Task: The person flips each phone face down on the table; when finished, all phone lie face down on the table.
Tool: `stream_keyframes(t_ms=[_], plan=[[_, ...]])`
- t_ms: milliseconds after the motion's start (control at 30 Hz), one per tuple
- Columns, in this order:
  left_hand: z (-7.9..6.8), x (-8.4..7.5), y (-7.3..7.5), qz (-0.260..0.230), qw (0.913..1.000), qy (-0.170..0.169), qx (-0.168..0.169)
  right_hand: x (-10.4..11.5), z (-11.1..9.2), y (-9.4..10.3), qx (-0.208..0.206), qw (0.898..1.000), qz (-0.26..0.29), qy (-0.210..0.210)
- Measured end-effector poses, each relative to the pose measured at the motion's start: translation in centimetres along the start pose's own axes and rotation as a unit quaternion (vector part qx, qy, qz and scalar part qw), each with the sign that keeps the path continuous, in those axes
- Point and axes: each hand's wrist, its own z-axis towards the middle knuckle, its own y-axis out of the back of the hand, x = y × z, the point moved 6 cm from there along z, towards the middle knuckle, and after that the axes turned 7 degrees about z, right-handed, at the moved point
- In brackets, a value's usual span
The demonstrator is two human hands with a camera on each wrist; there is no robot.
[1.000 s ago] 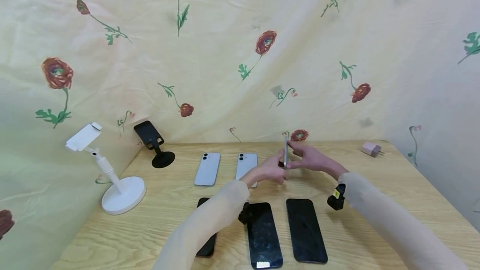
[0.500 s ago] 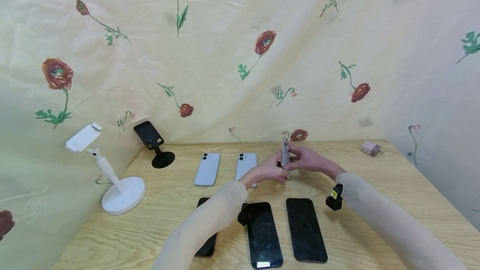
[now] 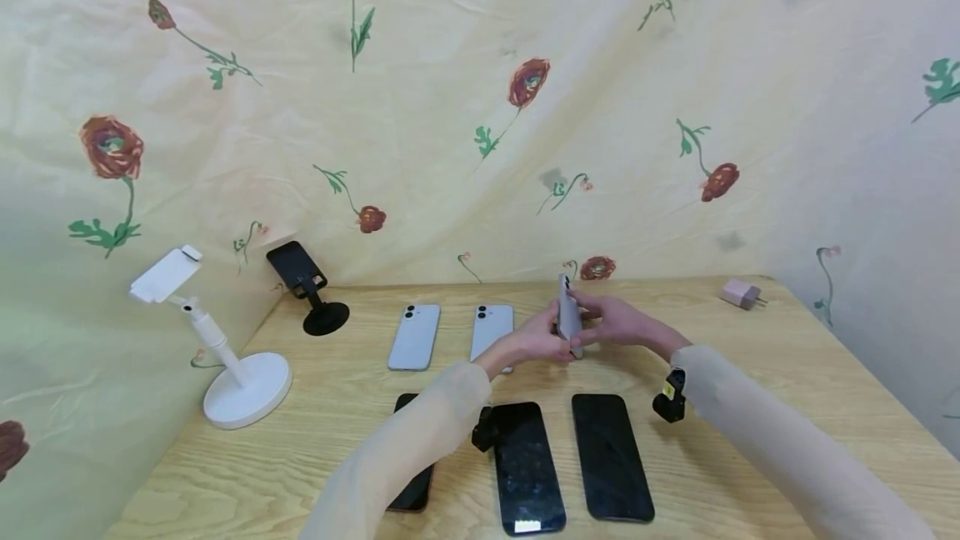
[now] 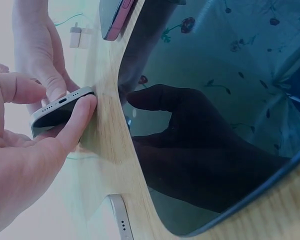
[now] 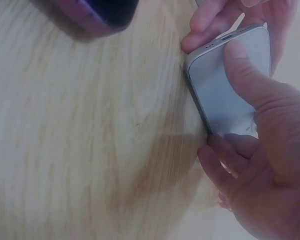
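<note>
In the head view, both hands hold a pale smartphone (image 3: 570, 323) upright on its side edge or nearly so, at the back of the table. My left hand (image 3: 534, 338) grips it from the left, and a finger lies along its lower end in the left wrist view. From the right, my right hand (image 3: 618, 322) holds it; the right wrist view shows the thumb (image 5: 245, 75) on its pale back and other fingers under the edge. The phone's dark screen (image 4: 55, 116) faces left. Two pale phones lie left of the hands, one flat (image 3: 415, 337) and another (image 3: 492, 330) partly behind the left wrist.
Dark phones lie screen up in front: one (image 3: 528, 469) in the middle, one (image 3: 612, 458) on the right, one (image 3: 412, 490) partly under the left sleeve. A white stand (image 3: 247, 390) and a black stand (image 3: 326, 319) are at left. A pink charger (image 3: 742, 294) sits back right.
The held phone has turned from edge-on to showing more of its pale back. Both hands stay nearly in place, with small finger shifts.
</note>
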Motion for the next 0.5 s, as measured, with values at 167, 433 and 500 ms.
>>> stream_keyframes(t_ms=[167,433,500], plan=[[-0.08,0.13,-0.06,-0.026,0.9996,0.009,0.004,-0.23,-0.05,-0.01,0.004,1.000,-0.022,-0.008],[-0.05,0.09,0.23,0.058,0.9983,0.001,-0.008,-0.89,-0.21,0.21,0.002,0.998,-0.050,-0.028],[0.02,0.20,0.27,0.076,0.9970,0.004,-0.015,-0.95,-0.24,0.18,0.000,0.998,-0.058,-0.035]])
